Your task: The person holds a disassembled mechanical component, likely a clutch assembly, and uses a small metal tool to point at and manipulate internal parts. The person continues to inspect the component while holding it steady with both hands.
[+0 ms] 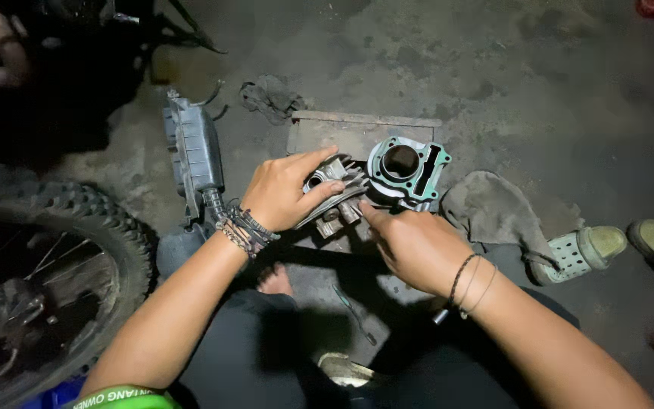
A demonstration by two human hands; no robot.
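My left hand [285, 189] grips a grey finned metal engine part [340, 198] from above, fingers wrapped over its top. My right hand [412, 244] holds the same assembly from below and the right, its fingertips touching the underside of an engine cylinder block [408, 168] with a round bore and a green gasket on its face. Both pieces are held together just above a worn wooden board [342, 130] lying on the concrete floor. Bracelets sit on both wrists.
A knobby motorcycle wheel [47, 265] fills the lower left. A grey plastic air-box housing [193, 151] lies left of the board. Rags lie at the back [270, 97] and at the right [490, 208]. Clog sandals [580, 250] sit at the right. A thin tool [353, 310] lies by my legs.
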